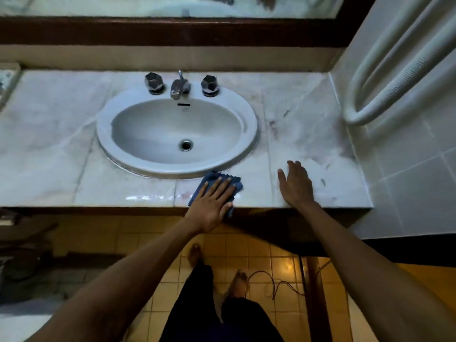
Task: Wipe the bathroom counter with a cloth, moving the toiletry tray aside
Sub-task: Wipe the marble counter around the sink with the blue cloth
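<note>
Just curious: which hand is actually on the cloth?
The left hand, pressed flat on the blue cloth by the sink; the right hand rests on bare counter.

Blue cloth (214, 179) flat at counter (61, 154) edge

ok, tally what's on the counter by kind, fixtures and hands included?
Faceted chrome tap knobs: 2
Chrome faucet spout: 1
White oval sink: 1
Blue cloth: 1
Hands, left hand on cloth, right hand flat: 2
Total: 7

One sink (251, 134), two faucet knobs (154, 83), one spout (179, 88), one cloth (214, 177), two hands (212, 203).
</note>
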Motion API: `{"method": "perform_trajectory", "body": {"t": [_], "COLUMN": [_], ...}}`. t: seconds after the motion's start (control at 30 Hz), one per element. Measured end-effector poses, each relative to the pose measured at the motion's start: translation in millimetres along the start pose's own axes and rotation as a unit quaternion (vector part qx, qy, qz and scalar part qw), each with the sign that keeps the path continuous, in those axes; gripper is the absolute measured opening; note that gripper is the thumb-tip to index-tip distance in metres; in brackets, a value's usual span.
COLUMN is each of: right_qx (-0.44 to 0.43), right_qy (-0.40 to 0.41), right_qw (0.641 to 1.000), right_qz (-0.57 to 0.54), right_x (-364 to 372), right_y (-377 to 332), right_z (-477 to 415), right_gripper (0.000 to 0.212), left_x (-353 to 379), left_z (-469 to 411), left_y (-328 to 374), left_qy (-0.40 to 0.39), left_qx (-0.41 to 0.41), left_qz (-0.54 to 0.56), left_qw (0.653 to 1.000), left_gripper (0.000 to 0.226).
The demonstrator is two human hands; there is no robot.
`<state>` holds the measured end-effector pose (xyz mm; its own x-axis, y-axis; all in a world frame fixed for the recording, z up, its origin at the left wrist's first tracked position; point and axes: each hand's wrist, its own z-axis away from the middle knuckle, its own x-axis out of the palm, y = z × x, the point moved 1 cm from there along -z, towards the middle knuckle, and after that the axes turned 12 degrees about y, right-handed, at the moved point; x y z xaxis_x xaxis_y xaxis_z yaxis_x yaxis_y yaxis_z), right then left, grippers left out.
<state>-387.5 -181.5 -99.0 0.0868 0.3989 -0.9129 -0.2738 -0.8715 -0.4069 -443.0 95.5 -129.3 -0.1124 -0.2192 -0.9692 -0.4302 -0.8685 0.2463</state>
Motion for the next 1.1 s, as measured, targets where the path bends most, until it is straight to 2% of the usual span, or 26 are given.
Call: {"method": "perform_trajectory", "body": {"t": [0.1, 0.23, 0.37, 0.47, 0.6, 0.77, 0.83, 0.9, 1.0, 1.1], "right_qx": [-0.066, -0.172, -0.254, -0.261, -0.282, -0.279, -0.273, -0.263, -0.261, -0.29], "right_qy": [0.004, 0.008, -0.037, -0.097, -0.104, -0.138, -0.146, -0.149, -0.139, -0.138], "right_qw": [0.997, 0.981, 0.963, 0.959, 0.954, 0.95, 0.951, 0.953, 0.954, 0.946], "right_qz": [-0.047, -0.093, -0.08, -0.051, -0.01, -0.01, -0.013, -0.024, -0.053, -0.041], "right_x": [12, 35, 68, 95, 130, 162, 173, 182, 195, 210], "right_y": [-57, -138, -207, -250, -308, -378, -405, -428, -453, -472], "right_z": [5, 20, 39, 56, 70, 71, 72, 72, 70, 65], "right_gripper": [0.053, 0.044, 0.039, 0.043, 0.041, 0.04, 0.046, 0.051, 0.047, 0.062], "left_x": [-11, -25, -41, -55, -71, -86, -91, -96, -103, -111], "left_z": [28, 61, 107, 138, 175, 205, 213, 220, 223, 214], "left_y": [-28, -84, -152, -210, -285, -357, -381, -403, -429, -446], "left_qy": [0.006, 0.019, 0.023, 0.036, 0.05, 0.049, 0.056, 0.065, 0.076, 0.078], "left_qx": [-0.006, -0.077, -0.135, -0.185, -0.254, -0.271, -0.276, -0.286, -0.31, -0.322], "left_qz": [-0.002, 0.005, -0.003, -0.004, -0.005, -0.014, -0.011, -0.011, -0.009, 0.001], "left_qw": [1.0, 0.997, 0.991, 0.982, 0.966, 0.961, 0.96, 0.956, 0.948, 0.943], "left_gripper": [0.057, 0.06, 0.063, 0.065, 0.06, 0.066, 0.069, 0.07, 0.074, 0.073]}}
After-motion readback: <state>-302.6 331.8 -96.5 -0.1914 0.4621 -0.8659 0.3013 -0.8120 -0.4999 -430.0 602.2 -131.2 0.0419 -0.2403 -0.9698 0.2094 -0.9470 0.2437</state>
